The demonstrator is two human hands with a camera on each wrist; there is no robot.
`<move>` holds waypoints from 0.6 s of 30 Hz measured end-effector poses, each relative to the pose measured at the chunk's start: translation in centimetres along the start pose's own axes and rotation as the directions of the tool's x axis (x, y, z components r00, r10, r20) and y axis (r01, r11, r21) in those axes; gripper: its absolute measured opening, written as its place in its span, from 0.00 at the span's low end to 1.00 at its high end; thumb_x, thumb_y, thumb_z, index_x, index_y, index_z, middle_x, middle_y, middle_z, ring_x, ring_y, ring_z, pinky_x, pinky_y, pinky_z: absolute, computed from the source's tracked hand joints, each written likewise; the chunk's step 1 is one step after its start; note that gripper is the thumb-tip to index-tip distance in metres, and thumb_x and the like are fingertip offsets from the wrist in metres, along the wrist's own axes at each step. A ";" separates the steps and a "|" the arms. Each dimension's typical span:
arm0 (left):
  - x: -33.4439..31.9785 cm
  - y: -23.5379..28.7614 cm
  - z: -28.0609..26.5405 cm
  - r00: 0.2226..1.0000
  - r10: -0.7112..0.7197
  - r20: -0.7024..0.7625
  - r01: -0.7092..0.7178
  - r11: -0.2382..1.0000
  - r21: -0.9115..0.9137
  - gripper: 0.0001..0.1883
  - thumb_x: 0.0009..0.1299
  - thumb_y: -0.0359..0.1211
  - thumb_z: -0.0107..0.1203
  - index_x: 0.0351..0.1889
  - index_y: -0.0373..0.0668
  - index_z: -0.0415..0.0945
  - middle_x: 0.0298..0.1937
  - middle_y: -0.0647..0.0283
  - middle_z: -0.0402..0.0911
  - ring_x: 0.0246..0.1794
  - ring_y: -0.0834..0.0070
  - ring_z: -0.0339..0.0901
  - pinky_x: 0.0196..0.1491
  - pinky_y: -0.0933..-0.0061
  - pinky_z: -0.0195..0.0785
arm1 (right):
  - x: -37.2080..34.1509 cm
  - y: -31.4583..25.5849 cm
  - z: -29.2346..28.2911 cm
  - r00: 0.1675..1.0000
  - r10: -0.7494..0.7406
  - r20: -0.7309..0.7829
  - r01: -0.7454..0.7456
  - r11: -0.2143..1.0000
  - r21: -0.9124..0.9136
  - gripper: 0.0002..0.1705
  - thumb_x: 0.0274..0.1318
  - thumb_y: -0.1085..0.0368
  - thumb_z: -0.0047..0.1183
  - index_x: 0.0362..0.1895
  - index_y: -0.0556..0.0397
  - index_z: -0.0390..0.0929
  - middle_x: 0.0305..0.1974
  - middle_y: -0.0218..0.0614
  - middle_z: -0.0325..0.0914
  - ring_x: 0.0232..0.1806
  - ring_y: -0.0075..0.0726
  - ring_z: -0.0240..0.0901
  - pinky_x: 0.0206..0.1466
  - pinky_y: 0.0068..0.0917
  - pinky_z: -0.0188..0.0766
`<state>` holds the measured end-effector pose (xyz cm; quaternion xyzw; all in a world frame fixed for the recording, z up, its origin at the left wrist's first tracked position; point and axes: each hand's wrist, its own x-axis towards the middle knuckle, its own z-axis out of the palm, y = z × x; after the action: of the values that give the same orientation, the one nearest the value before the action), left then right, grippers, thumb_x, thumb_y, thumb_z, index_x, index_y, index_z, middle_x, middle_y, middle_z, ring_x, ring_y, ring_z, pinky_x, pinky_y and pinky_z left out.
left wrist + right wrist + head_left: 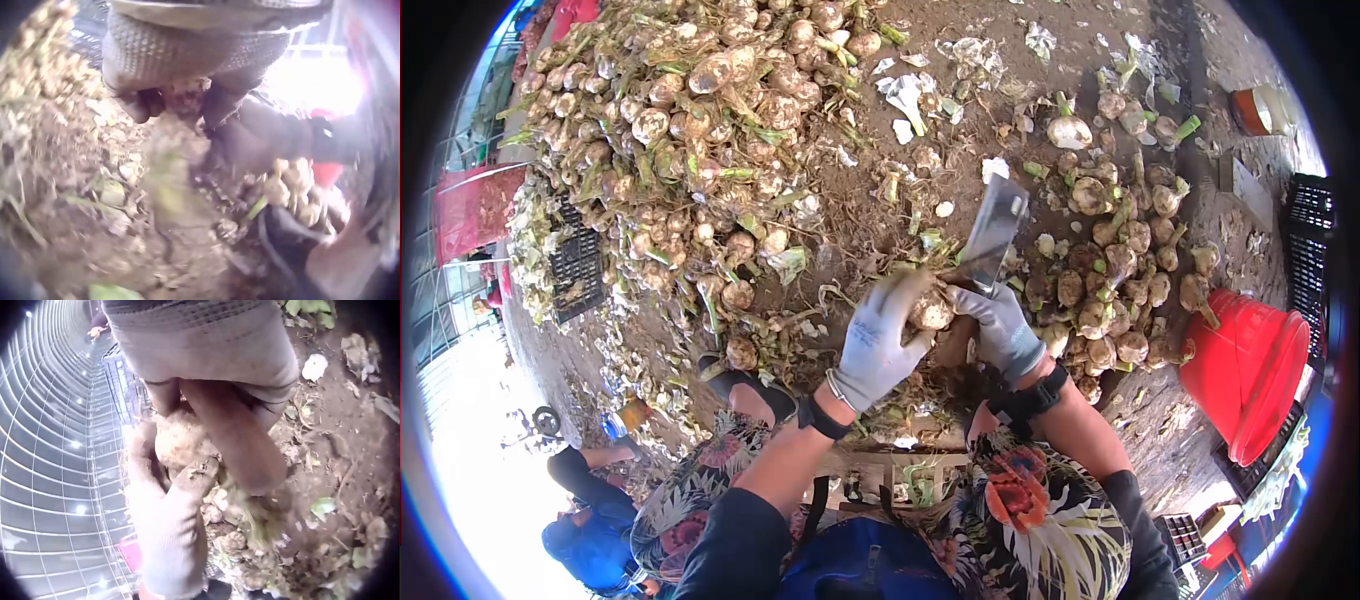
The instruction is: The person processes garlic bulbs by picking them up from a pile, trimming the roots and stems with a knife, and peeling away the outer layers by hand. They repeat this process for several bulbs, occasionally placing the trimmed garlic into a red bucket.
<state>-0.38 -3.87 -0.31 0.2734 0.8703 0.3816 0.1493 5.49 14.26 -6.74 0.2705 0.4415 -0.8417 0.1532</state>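
Both hands wear pale gloves. My left hand (878, 345) grips a round, pale-brown root vegetable (933, 313) from the left, its leafy top pointing away from me. In my right hand (1006, 332) is a cleaver (996, 232), its broad blade angled up and away above the ground. The right fingers are right at the side of the vegetable. In the right wrist view, the left glove (175, 528) has fingers and thumb around the vegetable (181, 440). The left wrist view is blurred, with a smeared green top (172, 194) below the glove.
A large heap of untrimmed root vegetables (690, 120) lies at the far left. Several trimmed ones (1115, 270) lie to the right, beside a tipped red bucket (1245, 370). Black crates (1308, 230) stand at the right edge. Another person (590, 540) is at the lower left.
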 end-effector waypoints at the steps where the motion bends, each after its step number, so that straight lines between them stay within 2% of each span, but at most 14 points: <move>1: -0.2 0.3 0.7 0.986 -0.113 -0.120 0.105 0.992 -0.067 0.33 0.53 0.23 0.67 0.60 0.36 0.71 0.61 0.50 0.74 0.60 0.58 0.74 0.63 0.60 0.69 | -0.2 -0.1 -0.1 0.999 0.043 0.025 -0.044 0.998 0.035 0.20 0.62 0.63 0.63 0.55 0.59 0.80 0.44 0.29 0.83 0.46 0.23 0.76 0.50 0.24 0.73; 3: -1.0 -0.2 1.6 0.946 -0.234 -0.225 0.205 0.968 -0.146 0.32 0.54 0.23 0.66 0.60 0.34 0.71 0.58 0.51 0.76 0.57 0.63 0.77 0.61 0.64 0.70 | -0.4 -0.2 0.9 0.999 -0.006 0.046 0.006 1.000 -0.002 0.20 0.62 0.63 0.64 0.54 0.60 0.80 0.44 0.29 0.83 0.46 0.22 0.75 0.50 0.24 0.72; 4: -1.4 -1.0 1.6 0.924 -0.382 0.018 0.339 0.797 -0.499 0.31 0.55 0.22 0.65 0.59 0.33 0.71 0.55 0.53 0.78 0.53 0.69 0.77 0.57 0.68 0.71 | -0.5 -0.7 1.4 0.996 -0.056 0.073 0.059 0.998 -0.039 0.20 0.61 0.63 0.65 0.54 0.61 0.80 0.44 0.30 0.83 0.47 0.21 0.75 0.51 0.25 0.72; 5: -1.8 -1.7 1.6 0.863 -0.410 0.294 0.480 0.486 -0.731 0.29 0.56 0.22 0.65 0.58 0.33 0.71 0.52 0.56 0.79 0.49 0.75 0.78 0.54 0.73 0.72 | -0.9 -1.4 1.7 0.996 -0.062 0.067 0.067 0.995 -0.069 0.20 0.59 0.63 0.67 0.51 0.63 0.80 0.43 0.28 0.83 0.43 0.20 0.75 0.46 0.25 0.73; 6: -2.2 -1.9 1.5 0.864 -0.409 0.294 0.479 0.489 -0.729 0.29 0.56 0.22 0.65 0.58 0.33 0.71 0.52 0.56 0.79 0.49 0.75 0.78 0.54 0.73 0.72 | -1.6 -2.4 1.9 0.996 -0.065 0.068 0.069 0.995 -0.066 0.20 0.59 0.63 0.67 0.51 0.63 0.80 0.43 0.28 0.83 0.43 0.20 0.75 0.46 0.25 0.73; 9: -2.7 -1.4 0.9 0.884 -0.407 0.228 0.454 0.642 -0.618 0.26 0.58 0.21 0.63 0.57 0.35 0.73 0.47 0.62 0.81 0.45 0.85 0.76 0.48 0.79 0.73 | -3.6 -4.1 2.3 0.984 -0.174 0.025 0.145 0.723 -0.675 0.20 0.53 0.62 0.67 0.49 0.57 0.81 0.36 0.31 0.83 0.31 0.27 0.78 0.37 0.30 0.75; 10: -2.6 -0.6 0.3 0.860 -0.457 0.229 0.507 0.711 -0.487 0.24 0.60 0.21 0.62 0.56 0.35 0.73 0.46 0.61 0.82 0.47 0.80 0.77 0.54 0.75 0.71 | -3.8 -4.0 2.3 0.984 -0.174 0.024 0.144 0.724 -0.675 0.20 0.53 0.62 0.67 0.49 0.57 0.81 0.36 0.31 0.83 0.31 0.27 0.78 0.37 0.30 0.75; 12: -3.3 -1.0 0.5 0.831 -0.504 0.234 0.556 0.757 -0.343 0.22 0.61 0.22 0.61 0.55 0.36 0.73 0.46 0.61 0.82 0.48 0.75 0.79 0.59 0.70 0.70 | -4.3 -3.6 2.2 0.880 -0.399 0.258 0.358 0.198 -0.913 0.15 0.49 0.65 0.64 0.43 0.52 0.81 0.31 0.37 0.80 0.30 0.44 0.80 0.35 0.37 0.74; 13: -4.4 -3.0 1.2 0.972 -0.202 0.117 0.204 0.979 -0.003 0.22 0.62 0.24 0.61 0.56 0.39 0.74 0.47 0.63 0.83 0.49 0.73 0.80 0.62 0.67 0.69 | -4.3 -3.3 2.1 0.882 -0.358 0.307 0.376 0.141 -0.916 0.14 0.47 0.65 0.61 0.42 0.49 0.80 0.31 0.41 0.78 0.33 0.55 0.78 0.36 0.44 0.74; 14: -5.4 -4.4 2.0 0.980 0.153 0.125 -0.188 0.914 0.359 0.22 0.63 0.26 0.62 0.57 0.43 0.75 0.47 0.65 0.83 0.49 0.70 0.81 0.64 0.64 0.68 | -4.5 -3.2 2.3 0.883 -0.358 0.303 0.372 0.143 -0.917 0.14 0.47 0.65 0.61 0.42 0.49 0.80 0.31 0.41 0.78 0.33 0.55 0.78 0.36 0.44 0.74; 15: -5.6 -3.7 2.4 0.986 -0.165 0.025 0.167 0.983 -0.072 0.19 0.67 0.31 0.62 0.57 0.51 0.77 0.49 0.69 0.83 0.53 0.67 0.80 0.70 0.59 0.63 | -4.6 -3.1 2.6 0.900 -0.312 0.304 0.350 0.101 -0.931 0.12 0.48 0.65 0.59 0.40 0.48 0.79 0.30 0.40 0.78 0.33 0.54 0.79 0.36 0.44 0.74; 16: -5.5 -3.7 2.2 0.986 -0.165 0.026 0.167 0.983 -0.073 0.19 0.67 0.31 0.62 0.57 0.51 0.77 0.49 0.69 0.83 0.53 0.67 0.80 0.70 0.59 0.63 | -4.7 -3.1 2.9 0.915 -0.266 0.303 0.329 0.057 -0.943 0.10 0.49 0.64 0.58 0.38 0.47 0.78 0.30 0.39 0.78 0.33 0.52 0.79 0.37 0.44 0.74; 17: -5.5 -3.7 1.7 0.999 -0.002 0.044 -0.011 0.961 0.276 0.18 0.67 0.32 0.61 0.56 0.53 0.78 0.49 0.69 0.84 0.53 0.67 0.80 0.70 0.59 0.62 | -4.7 -3.1 3.1 0.929 -0.218 0.300 0.310 0.011 -0.951 0.08 0.49 0.64 0.57 0.37 0.46 0.77 0.30 0.38 0.78 0.33 0.51 0.80 0.38 0.45 0.75; 18: -5.1 -3.4 1.2 0.982 0.147 0.118 -0.188 0.792 0.581 0.18 0.67 0.32 0.61 0.55 0.55 0.78 0.49 0.69 0.84 0.53 0.66 0.80 0.70 0.59 0.62 | -4.6 -3.2 3.2 0.929 -0.218 0.299 0.309 0.011 -0.951 0.08 0.49 0.64 0.57 0.37 0.46 0.77 0.30 0.38 0.78 0.33 0.51 0.80 0.38 0.45 0.75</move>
<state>3.09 -8.03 -3.39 0.3949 0.9124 0.0949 0.0516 6.64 13.52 -0.45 -0.0218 0.9296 -0.3356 0.1508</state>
